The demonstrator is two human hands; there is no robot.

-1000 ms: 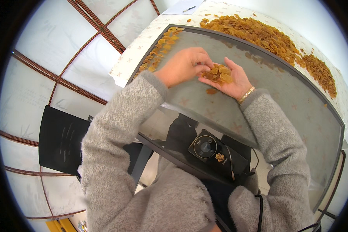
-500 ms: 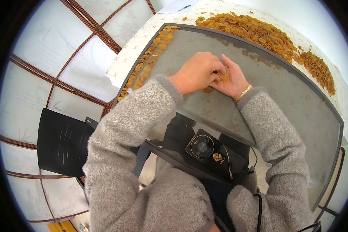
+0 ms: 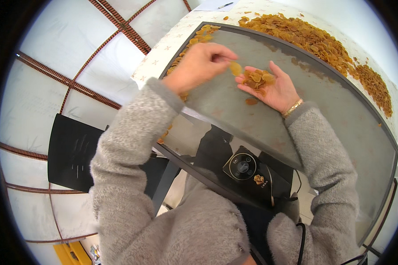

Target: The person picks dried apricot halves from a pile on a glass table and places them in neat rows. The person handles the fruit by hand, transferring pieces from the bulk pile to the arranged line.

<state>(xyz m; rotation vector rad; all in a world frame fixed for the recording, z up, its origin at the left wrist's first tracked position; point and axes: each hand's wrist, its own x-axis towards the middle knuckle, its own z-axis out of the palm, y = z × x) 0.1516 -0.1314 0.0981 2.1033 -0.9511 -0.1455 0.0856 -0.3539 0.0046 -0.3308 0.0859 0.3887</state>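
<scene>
My left hand (image 3: 197, 66) pinches one thin, translucent amber slice (image 3: 235, 68) between thumb and fingers, above the grey glass panel (image 3: 234, 48). To its right, my right hand (image 3: 283, 93) is palm up, a small heap of amber-brown slices (image 3: 258, 81) resting on its palm and fingers. Just below that hand a single darker slice (image 3: 251, 101) lies on the glass. Rows of similar slices (image 3: 205, 32) run along the panel's left edge, partly covered by my left hand and sleeve.
Beyond the panel's dark frame (image 3: 292, 38), a large pile of amber slices (image 3: 296, 35) and a smaller-pieced pile (image 3: 373, 86) lie on a patterned white cloth (image 3: 163, 51). A pen (image 3: 225, 5) rests on paper. Through the glass, a black device (image 3: 256, 176) shows below. A black chair (image 3: 70, 154) stands at left.
My hands have parted. The left moved left and up with one slice; the right opened out palm up, showing its heap. The whole view shifted slightly.
</scene>
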